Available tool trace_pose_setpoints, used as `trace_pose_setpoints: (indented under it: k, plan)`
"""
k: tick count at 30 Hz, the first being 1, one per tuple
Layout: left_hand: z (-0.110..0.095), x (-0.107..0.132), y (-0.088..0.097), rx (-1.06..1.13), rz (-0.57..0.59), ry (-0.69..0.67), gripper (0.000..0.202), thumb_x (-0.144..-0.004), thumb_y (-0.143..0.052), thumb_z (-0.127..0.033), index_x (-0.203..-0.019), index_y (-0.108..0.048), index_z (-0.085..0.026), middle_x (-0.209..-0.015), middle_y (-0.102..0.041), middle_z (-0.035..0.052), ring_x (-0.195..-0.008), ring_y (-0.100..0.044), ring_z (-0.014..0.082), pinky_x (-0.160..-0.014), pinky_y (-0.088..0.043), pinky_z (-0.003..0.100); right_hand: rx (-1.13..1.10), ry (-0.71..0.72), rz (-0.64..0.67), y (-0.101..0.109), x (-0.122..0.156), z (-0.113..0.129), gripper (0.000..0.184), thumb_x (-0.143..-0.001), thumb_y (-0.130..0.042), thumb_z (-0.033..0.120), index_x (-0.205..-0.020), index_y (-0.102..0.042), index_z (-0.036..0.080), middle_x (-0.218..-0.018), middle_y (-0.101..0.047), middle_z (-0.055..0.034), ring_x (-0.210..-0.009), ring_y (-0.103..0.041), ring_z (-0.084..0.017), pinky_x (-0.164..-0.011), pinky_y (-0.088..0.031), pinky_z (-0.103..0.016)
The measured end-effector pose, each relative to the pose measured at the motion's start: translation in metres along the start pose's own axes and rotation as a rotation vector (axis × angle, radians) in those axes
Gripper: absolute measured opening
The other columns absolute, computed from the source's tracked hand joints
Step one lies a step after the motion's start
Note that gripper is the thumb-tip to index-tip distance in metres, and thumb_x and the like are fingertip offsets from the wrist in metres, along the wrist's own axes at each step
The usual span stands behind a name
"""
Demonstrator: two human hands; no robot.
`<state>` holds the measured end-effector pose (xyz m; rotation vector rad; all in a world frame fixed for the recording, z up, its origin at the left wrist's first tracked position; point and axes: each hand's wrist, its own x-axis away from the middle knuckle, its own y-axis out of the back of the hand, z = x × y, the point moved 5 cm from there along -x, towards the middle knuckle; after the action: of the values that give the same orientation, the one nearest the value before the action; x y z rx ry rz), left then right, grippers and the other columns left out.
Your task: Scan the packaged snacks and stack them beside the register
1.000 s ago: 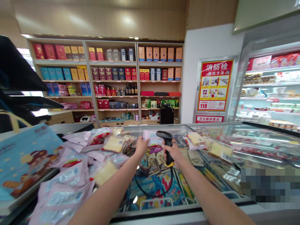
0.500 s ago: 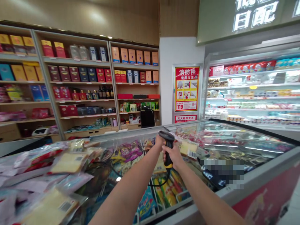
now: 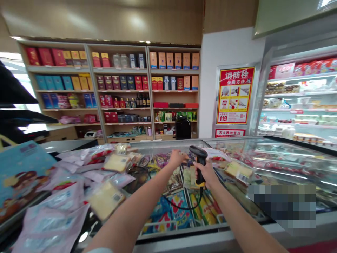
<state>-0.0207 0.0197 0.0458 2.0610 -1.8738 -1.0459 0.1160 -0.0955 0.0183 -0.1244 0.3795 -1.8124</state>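
My right hand (image 3: pixel 207 173) is wrapped round the handle of a black and yellow barcode scanner (image 3: pixel 198 153), held upright over the glass-topped freezer (image 3: pixel 184 236). A black cable hangs from the handle in a loop. My left hand (image 3: pixel 179 156) is just left of the scanner head, apart from it, with fingers stretched to the right and nothing seen in them. Right of the scanner lie a bag of sliced bread (image 3: pixel 239 171) and a pale pink package (image 3: pixel 214 153). More bread bags (image 3: pixel 106 198) and pink packages (image 3: pixel 56 207) are heaped on the left.
Bagged frozen goods (image 3: pixel 181 209) show beneath the glass. A blue printed bag (image 3: pixel 25 175) stands at the far left. Behind the freezer are shelves of boxes and bottles (image 3: pixel 123 83), a red fire-hydrant sign (image 3: pixel 235 95) and a chilled display (image 3: pixel 300 105).
The view has turned left, bringing in more of the pile and the blue bag. My left hand has moved away from the scanner, which stays in my right hand.
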Motion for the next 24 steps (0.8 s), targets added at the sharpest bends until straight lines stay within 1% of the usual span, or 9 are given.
trace_pose_setpoints:
  k: [4, 8, 11, 13, 15, 17, 19, 21, 24]
  plan:
    - [0.044, 0.01, 0.1, -0.156, -0.031, 0.04, 0.025, -0.064, -0.074, -0.024, -0.086, -0.07, -0.014, -0.098, -0.071, 0.0126, -0.1, -0.064, 0.0259, -0.085, -0.047, 0.031, -0.004, -0.039, 0.097, -0.042, 0.008, -0.004, 0.038, -0.054, -0.076, 0.034, -0.079, -0.05, 0.022, -0.046, -0.05, 0.0087, -0.035, -0.045, -0.009, -0.033, -0.039, -0.021]
    - [0.091, 0.027, 0.186, -0.173, 0.107, 0.11, 0.017, -0.061, -0.073, -0.024, -0.075, -0.067, -0.018, -0.07, -0.068, 0.0021, -0.074, -0.065, 0.0205, -0.069, -0.048, 0.028, 0.003, -0.068, 0.179, -0.086, 0.016, -0.016, 0.039, -0.053, -0.075, 0.034, -0.08, -0.05, 0.021, -0.045, -0.05, 0.009, -0.035, -0.045, -0.009, -0.034, -0.039, -0.022]
    - [0.11, 0.046, 0.232, -0.102, 0.277, 0.037, 0.017, -0.058, -0.073, -0.027, -0.068, -0.063, -0.018, -0.069, -0.069, 0.0009, -0.072, -0.065, 0.0189, -0.069, -0.048, 0.027, 0.007, -0.092, 0.243, -0.116, 0.019, -0.029, 0.038, -0.053, -0.074, 0.035, -0.077, -0.048, 0.021, -0.045, -0.049, 0.0088, -0.035, -0.045, -0.009, -0.034, -0.039, -0.022]
    - [0.117, 0.062, 0.249, -0.175, 0.439, 0.025, 0.027, -0.053, -0.078, -0.031, -0.074, -0.066, -0.019, -0.078, -0.072, 0.002, -0.079, -0.067, 0.0209, -0.073, -0.049, 0.027, 0.021, -0.096, 0.279, -0.132, 0.019, -0.038, 0.037, -0.053, -0.073, 0.036, -0.075, -0.047, 0.021, -0.044, -0.049, 0.0086, -0.035, -0.045, -0.009, -0.034, -0.038, -0.022]
    - [0.123, 0.078, 0.259, -0.394, 0.575, 0.038, 0.05, -0.045, -0.083, -0.033, -0.091, -0.07, -0.021, -0.095, -0.074, 0.0045, -0.091, -0.067, 0.025, -0.081, -0.049, 0.03, 0.043, -0.087, 0.305, -0.144, 0.019, -0.045, 0.036, -0.053, -0.072, 0.036, -0.074, -0.046, 0.021, -0.044, -0.05, 0.0087, -0.035, -0.045, -0.009, -0.034, -0.038, -0.022]
    - [0.127, 0.091, 0.262, -0.662, 0.636, 0.035, 0.076, -0.037, -0.087, -0.035, -0.109, -0.067, -0.022, -0.111, -0.071, 0.0086, -0.103, -0.065, 0.03, -0.09, -0.047, 0.035, 0.058, -0.077, 0.322, -0.151, 0.019, -0.051, 0.036, -0.054, -0.071, 0.036, -0.075, -0.046, 0.021, -0.045, -0.05, 0.0089, -0.036, -0.045, -0.01, -0.034, -0.038, -0.023]
    - [0.129, 0.099, 0.26, -0.865, 0.639, 0.009, 0.089, -0.034, -0.088, -0.04, -0.117, -0.064, -0.021, -0.119, -0.068, 0.0131, -0.11, -0.062, 0.0338, -0.095, -0.045, 0.038, 0.072, -0.072, 0.325, -0.152, 0.019, -0.057, 0.035, -0.055, -0.071, 0.036, -0.076, -0.046, 0.022, -0.045, -0.05, 0.0091, -0.036, -0.046, -0.01, -0.035, -0.038, -0.023]
    - [0.13, 0.104, 0.254, -0.978, 0.623, -0.019, 0.084, -0.036, -0.088, -0.044, -0.112, -0.066, -0.019, -0.118, -0.067, 0.0159, -0.111, -0.06, 0.0359, -0.097, -0.044, 0.041, 0.094, -0.079, 0.321, -0.149, 0.018, -0.063, 0.036, -0.056, -0.072, 0.035, -0.076, -0.046, 0.022, -0.045, -0.05, 0.0092, -0.036, -0.046, -0.01, -0.035, -0.038, -0.023]
    - [0.132, 0.1, 0.253, -0.948, 0.532, 0.007, 0.054, -0.04, -0.087, -0.047, -0.082, -0.071, -0.018, -0.094, -0.07, 0.0153, -0.101, -0.063, 0.0369, -0.093, -0.045, 0.044, 0.092, -0.105, 0.316, -0.14, 0.017, -0.069, 0.037, -0.055, -0.074, 0.035, -0.075, -0.046, 0.021, -0.044, -0.049, 0.0093, -0.035, -0.046, -0.01, -0.034, -0.037, -0.022]
